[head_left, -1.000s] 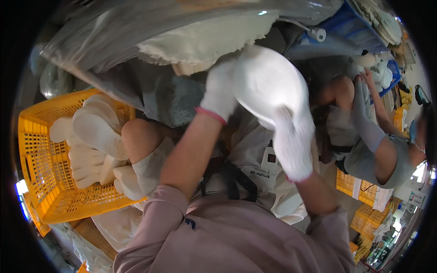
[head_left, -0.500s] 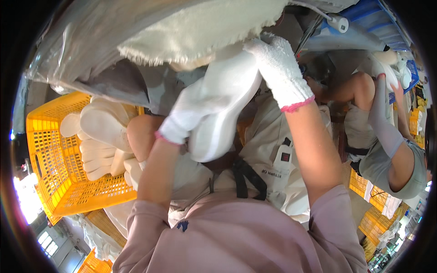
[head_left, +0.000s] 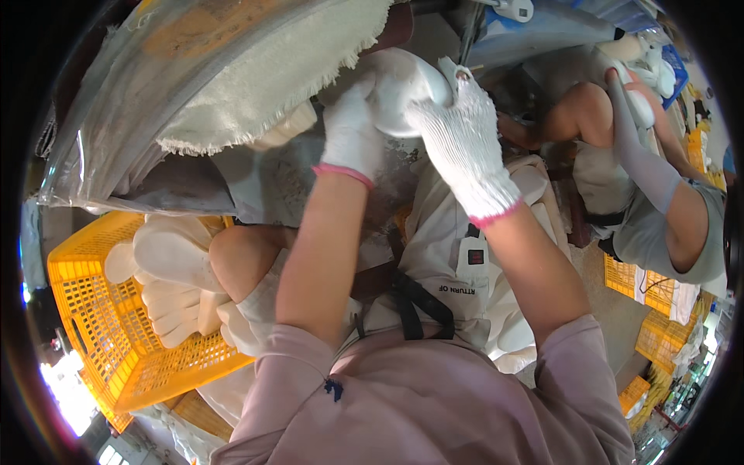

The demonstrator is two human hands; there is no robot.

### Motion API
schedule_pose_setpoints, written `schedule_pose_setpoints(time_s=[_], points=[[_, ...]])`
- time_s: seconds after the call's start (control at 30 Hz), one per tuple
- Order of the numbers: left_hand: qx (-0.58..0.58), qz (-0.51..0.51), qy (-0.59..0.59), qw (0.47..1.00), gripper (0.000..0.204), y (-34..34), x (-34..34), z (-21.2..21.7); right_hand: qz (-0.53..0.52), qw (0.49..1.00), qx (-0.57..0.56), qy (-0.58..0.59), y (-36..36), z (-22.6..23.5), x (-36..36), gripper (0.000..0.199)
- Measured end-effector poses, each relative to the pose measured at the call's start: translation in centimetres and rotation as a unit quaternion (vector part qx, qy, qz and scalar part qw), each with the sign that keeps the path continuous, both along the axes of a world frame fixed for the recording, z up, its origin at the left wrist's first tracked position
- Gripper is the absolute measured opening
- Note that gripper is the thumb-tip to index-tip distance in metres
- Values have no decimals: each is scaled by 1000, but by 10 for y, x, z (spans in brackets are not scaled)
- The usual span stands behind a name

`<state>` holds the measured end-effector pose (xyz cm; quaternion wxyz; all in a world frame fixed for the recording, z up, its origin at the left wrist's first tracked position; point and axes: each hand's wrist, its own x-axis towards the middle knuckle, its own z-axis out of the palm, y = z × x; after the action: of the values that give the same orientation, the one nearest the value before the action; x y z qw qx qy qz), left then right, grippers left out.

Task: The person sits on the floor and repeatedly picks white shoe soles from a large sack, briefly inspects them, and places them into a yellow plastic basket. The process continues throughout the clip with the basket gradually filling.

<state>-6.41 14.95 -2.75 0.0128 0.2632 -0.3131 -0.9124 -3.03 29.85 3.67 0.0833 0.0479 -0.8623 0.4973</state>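
Observation:
A smooth white shoe sole (head_left: 403, 89) is held up in front of me, its rounded end turned toward me. My left hand (head_left: 353, 128), in a white knit glove with a pink cuff, grips its left side. On the other side, the gloved fingers of my right hand (head_left: 463, 136) close on the sole's edge, with one finger standing up beside it. Just left of the sole, a cream fringed cloth (head_left: 271, 93) is draped over a plastic-covered surface, and a pale piece (head_left: 287, 128) shows under its fringe.
A yellow plastic basket (head_left: 93, 325) at my left holds several white soles (head_left: 174, 252). To the right sits a co-worker, whose grey sleeve (head_left: 647, 159) reaches toward white pieces by a blue crate (head_left: 676, 74). Yellow crates (head_left: 663, 337) stand on the floor beyond.
Both hands have carried the sole farther from my body, and it has turned so its rounded end faces me. My left hand has moved up and right. The whole view has shifted somewhat.

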Motion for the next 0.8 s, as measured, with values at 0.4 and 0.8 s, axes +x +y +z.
schedule_pose_setpoints(time_s=[0.4, 0.8], points=[[-622, -220, -43, 750, 55, -135, 114, -16, 35, 997, -63, -37, -33, -12, -45, 45], [-161, -35, 56, 985, 40, -11, 62, -6, 275, 870, 333, 239, 3, 49, 54, 47]])
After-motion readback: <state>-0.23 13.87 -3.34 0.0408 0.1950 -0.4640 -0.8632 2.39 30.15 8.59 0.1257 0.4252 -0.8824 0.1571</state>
